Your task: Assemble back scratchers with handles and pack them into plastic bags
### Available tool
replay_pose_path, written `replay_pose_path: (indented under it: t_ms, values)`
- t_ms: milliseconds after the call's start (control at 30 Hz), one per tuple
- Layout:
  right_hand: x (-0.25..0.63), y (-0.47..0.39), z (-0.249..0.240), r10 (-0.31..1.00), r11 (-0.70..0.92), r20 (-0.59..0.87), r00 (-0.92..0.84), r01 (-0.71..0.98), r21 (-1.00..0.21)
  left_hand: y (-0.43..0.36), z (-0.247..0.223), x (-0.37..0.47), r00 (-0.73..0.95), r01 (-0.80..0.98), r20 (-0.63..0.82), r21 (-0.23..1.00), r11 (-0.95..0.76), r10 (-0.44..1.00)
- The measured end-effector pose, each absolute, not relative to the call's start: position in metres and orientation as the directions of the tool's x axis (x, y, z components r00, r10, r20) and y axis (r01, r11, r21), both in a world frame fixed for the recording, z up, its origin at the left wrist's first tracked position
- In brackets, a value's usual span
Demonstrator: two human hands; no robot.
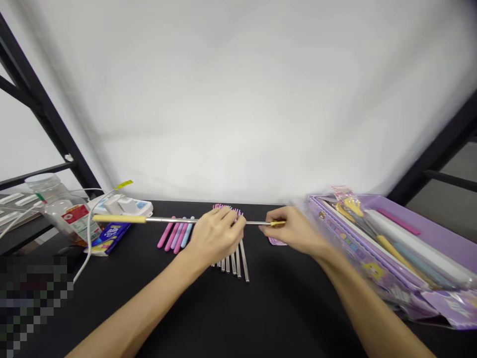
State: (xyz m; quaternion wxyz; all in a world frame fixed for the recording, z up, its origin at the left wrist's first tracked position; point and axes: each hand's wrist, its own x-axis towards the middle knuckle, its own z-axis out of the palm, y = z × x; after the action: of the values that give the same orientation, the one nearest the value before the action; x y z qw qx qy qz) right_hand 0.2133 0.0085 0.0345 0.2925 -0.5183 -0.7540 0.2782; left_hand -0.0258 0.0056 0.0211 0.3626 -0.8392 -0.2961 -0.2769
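Note:
A long metal rod (160, 220) with a yellow handle (119, 219) at its left end stretches level above the black table. My left hand (218, 233) is closed round the rod near its middle. At the rod's right end, my right hand (292, 229) pinches a small yellow tip (278, 223). Beneath my left hand lie several metal rods (238, 258) with pink and purple tops, partly hidden by that hand. Just left of them, several pink, purple and blue handles (175, 233) lie side by side. A small pink item (276, 241) is partly covered by my right hand.
A purple box (368, 199) in clear plastic at the right holds yellow, white and blue items. At the left are a clear jar (72, 211), a blue packet (110, 237), a white power strip (143, 206) and a cable (89, 233). Black frame bars (48, 114) flank the table.

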Motion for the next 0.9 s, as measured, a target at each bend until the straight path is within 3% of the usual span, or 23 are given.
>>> replay_pose_path:
  t_ms: [67, 233, 300, 500, 733, 900]
  values:
    - [0.218, 0.011, 0.033, 0.941, 0.315, 0.16, -0.297, 0.605, -0.731, 0.003, 0.024, -0.029, 0.705, 0.672, 0.637, -0.463, -0.578, 0.31]
    - [0.27, 0.018, 0.033, 0.946, 0.323, 0.26, -0.194, 0.65, -0.688, 0.017, 0.036, -0.076, 0.492, 0.869, 0.705, -0.357, -0.343, 0.511]
    - [0.267, 0.017, 0.032, 0.947, 0.32, 0.251, -0.2, 0.648, -0.692, 0.021, 0.033, -0.077, 0.493, 0.868, 0.688, -0.351, -0.352, 0.533]
    - [0.215, 0.01, 0.032, 0.945, 0.296, 0.136, -0.296, 0.61, -0.735, 0.009, 0.019, -0.03, 0.652, 0.737, 0.607, -0.366, -0.568, 0.455]
    - [0.257, 0.016, 0.032, 0.953, 0.303, 0.207, -0.222, 0.672, -0.675, 0.018, 0.029, -0.063, 0.724, 0.645, 0.555, -0.336, -0.686, 0.41]
    - [0.234, 0.015, 0.024, 0.962, 0.179, -0.011, -0.273, 0.659, -0.73, 0.012, 0.014, -0.042, 0.74, 0.586, 0.628, -0.43, -0.687, 0.239]
